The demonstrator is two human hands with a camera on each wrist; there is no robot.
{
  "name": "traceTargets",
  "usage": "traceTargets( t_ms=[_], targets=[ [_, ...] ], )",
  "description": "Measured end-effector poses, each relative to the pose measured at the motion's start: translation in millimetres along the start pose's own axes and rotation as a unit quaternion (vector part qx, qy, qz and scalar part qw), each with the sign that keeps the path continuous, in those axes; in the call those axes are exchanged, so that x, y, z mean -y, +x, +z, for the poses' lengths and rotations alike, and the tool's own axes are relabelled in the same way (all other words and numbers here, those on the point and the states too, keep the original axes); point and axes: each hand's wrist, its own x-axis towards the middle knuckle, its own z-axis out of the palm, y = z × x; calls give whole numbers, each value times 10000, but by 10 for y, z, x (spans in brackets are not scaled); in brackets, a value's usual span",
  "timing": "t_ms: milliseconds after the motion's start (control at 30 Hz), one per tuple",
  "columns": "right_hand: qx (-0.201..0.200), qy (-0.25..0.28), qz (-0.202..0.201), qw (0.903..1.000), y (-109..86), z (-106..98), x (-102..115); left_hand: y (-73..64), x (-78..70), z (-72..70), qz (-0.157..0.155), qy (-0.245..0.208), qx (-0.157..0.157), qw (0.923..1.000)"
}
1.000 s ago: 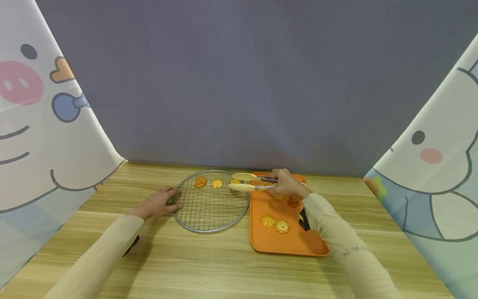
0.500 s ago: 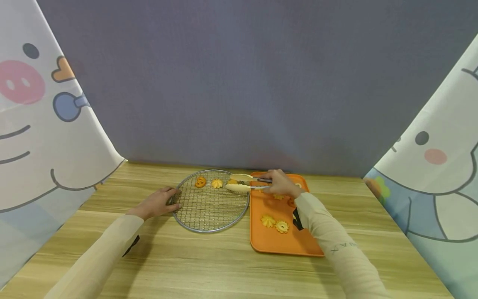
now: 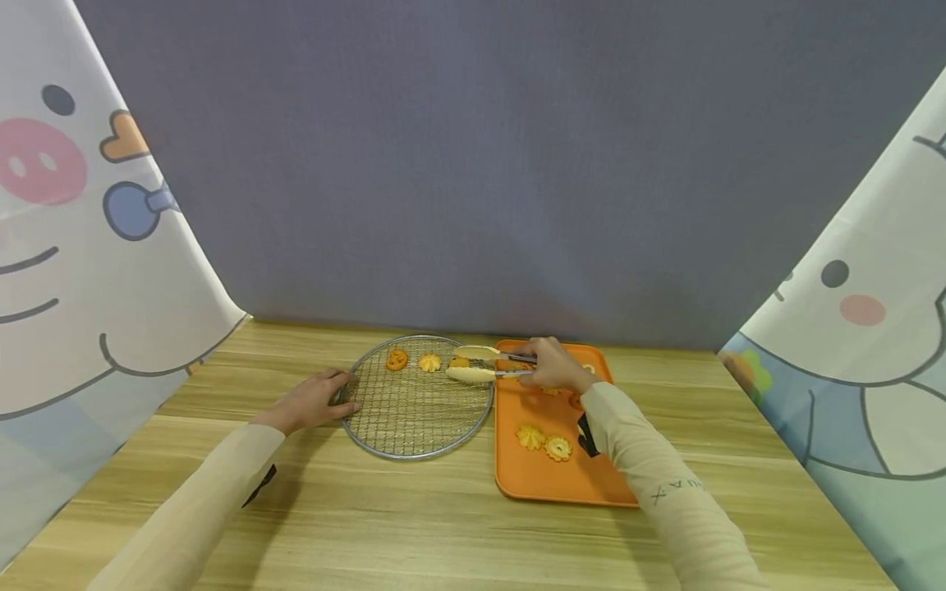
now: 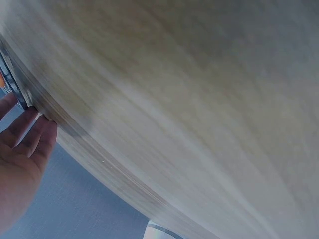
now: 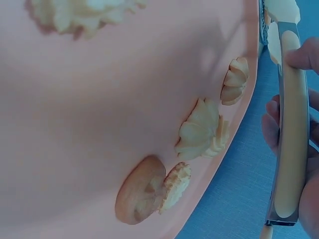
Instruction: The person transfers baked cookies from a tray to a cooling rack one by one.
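Observation:
My right hand [image 3: 554,364] grips a pair of tongs [image 5: 291,119] with cream-coloured tips. Those tips lie apart over the right rim of a round wire rack [image 3: 414,419], on either side of a small orange-yellow cookie [image 3: 460,362]; whether they touch it cannot be told. To its left on the mesh sit a pale flower-shaped cookie [image 3: 429,363] and a brown pretzel-shaped cookie [image 3: 397,359]. My left hand [image 3: 314,400] rests at the rack's left rim, thumb and fingers touching it. In the left wrist view its fingers [image 4: 37,134] look nearly straight.
An orange tray [image 3: 562,484] stands right of the rack. It holds several cookies, among them a flower-shaped cookie [image 3: 530,437] and a ring-shaped cookie [image 3: 558,448] near the front. Behind the wooden table [image 3: 414,525] rises a grey fabric wall [image 3: 473,164].
My right hand and the tongs have shifted slightly left, and the cookie between the tips now sits a little further left. My left hand and the rack have stayed put.

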Motion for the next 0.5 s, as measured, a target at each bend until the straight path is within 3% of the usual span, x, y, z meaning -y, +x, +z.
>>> traceTargets(
  t_ms=[367, 500],
  targets=[
    [-45, -369, 384, 9986, -50, -80, 69, 9, 3, 7, -7, -20, -3, 10000],
    [-86, -421, 320, 9986, -74, -134, 66, 4, -12, -8, -1, -34, 17, 10000]
  ],
)
